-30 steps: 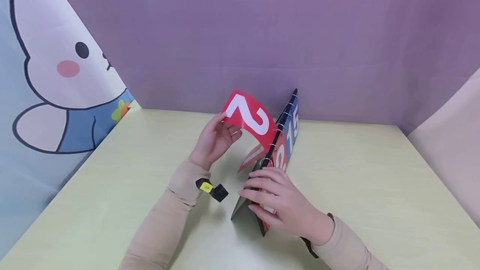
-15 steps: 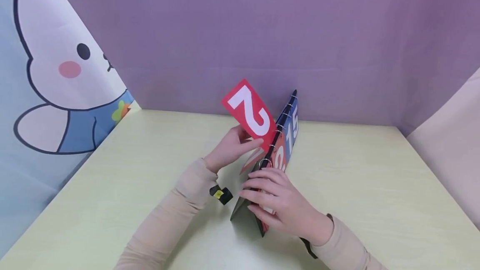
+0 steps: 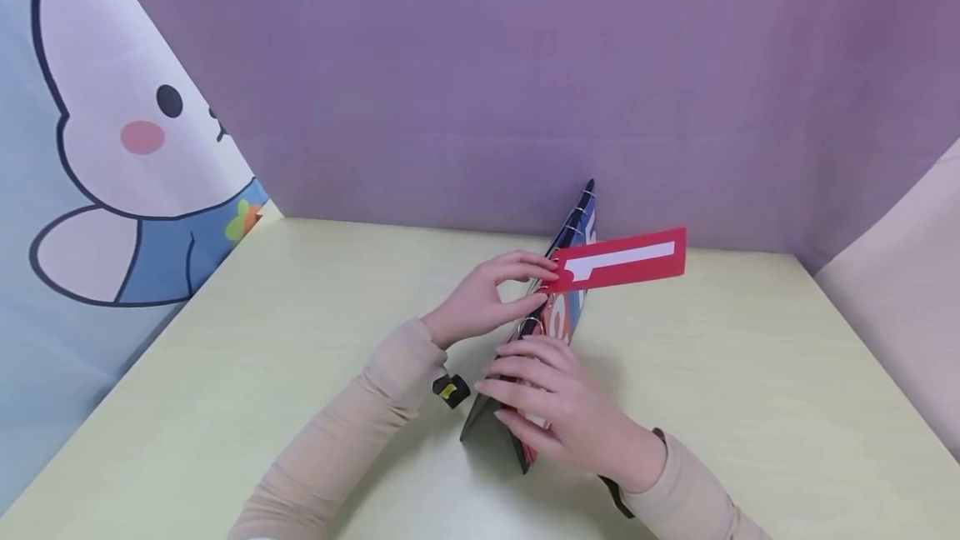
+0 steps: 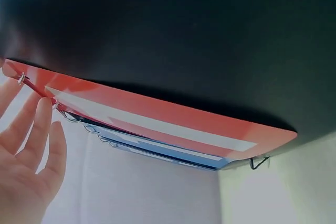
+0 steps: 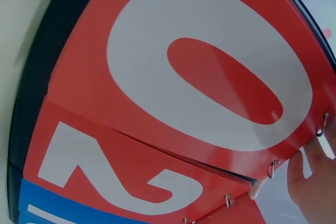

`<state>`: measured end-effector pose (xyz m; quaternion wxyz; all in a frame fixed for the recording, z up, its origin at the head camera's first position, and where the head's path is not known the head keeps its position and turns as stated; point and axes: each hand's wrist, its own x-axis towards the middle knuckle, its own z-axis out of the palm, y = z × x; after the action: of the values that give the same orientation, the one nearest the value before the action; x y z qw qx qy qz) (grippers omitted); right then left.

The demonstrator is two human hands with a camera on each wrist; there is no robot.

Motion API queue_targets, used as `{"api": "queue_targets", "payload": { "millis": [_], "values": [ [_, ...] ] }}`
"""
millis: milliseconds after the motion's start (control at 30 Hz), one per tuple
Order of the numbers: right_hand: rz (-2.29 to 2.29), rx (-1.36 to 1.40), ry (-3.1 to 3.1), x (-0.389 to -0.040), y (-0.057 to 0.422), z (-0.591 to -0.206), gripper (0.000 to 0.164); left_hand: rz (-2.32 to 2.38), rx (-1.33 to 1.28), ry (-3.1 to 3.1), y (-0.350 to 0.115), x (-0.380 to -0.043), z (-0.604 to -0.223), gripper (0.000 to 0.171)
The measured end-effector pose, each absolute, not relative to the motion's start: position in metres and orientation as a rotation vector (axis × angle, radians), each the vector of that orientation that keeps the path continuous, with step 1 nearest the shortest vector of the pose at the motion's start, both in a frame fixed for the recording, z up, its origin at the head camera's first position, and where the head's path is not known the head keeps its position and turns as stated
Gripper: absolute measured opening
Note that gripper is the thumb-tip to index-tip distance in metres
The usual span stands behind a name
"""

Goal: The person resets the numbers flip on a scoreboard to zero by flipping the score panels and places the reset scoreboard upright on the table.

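Left hand (image 3: 480, 298), fingers nearly straight, touches the red card (image 3: 637, 259)'s ringed edge; right hand (image 3: 573, 415), loosely curled, holds the flip scoreboard (image 3: 561, 317)'s lower end | Frame centre: scoreboard probably light, card bendable; grasp its free edge | Bench (image 3: 727, 407) beneath

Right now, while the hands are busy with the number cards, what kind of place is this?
Probably a small indoor corner set up for tabletop activities: there's a pale table, a plain purple backdrop behind it, and a cartoon-animal backdrop at the picture's left.
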<state>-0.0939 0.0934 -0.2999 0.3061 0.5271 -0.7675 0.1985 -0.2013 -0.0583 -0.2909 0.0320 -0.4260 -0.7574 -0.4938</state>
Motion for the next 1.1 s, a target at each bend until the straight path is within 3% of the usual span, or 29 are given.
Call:
{"api": "queue_targets", "payload": {
  "millis": [200, 467, 733, 1100],
  "values": [
    [0.532, 1.396, -2.028, -0.094, 0.093, -0.300, 0.024, -1.377, -1.367, -2.306, -0.059, -0.201, -0.288, 0.026],
    [0.518, 1.413, -2.001, -0.094, 0.092, -0.300, 0.022, -0.804, -1.546, -1.997, -0.064, -0.203, -0.288, 0.025],
    [0.516, 1.404, -2.018, -0.094, 0.093, -0.301, 0.021, -0.636, -1.576, -2.047, -0.061, -0.200, -0.279, 0.020],
    [0.532, 1.429, -1.917, -0.098, 0.093, -0.301, 0.025, -0.761, -1.610, -2.115, -0.056, -0.202, -0.278, 0.050]
  ]
}}
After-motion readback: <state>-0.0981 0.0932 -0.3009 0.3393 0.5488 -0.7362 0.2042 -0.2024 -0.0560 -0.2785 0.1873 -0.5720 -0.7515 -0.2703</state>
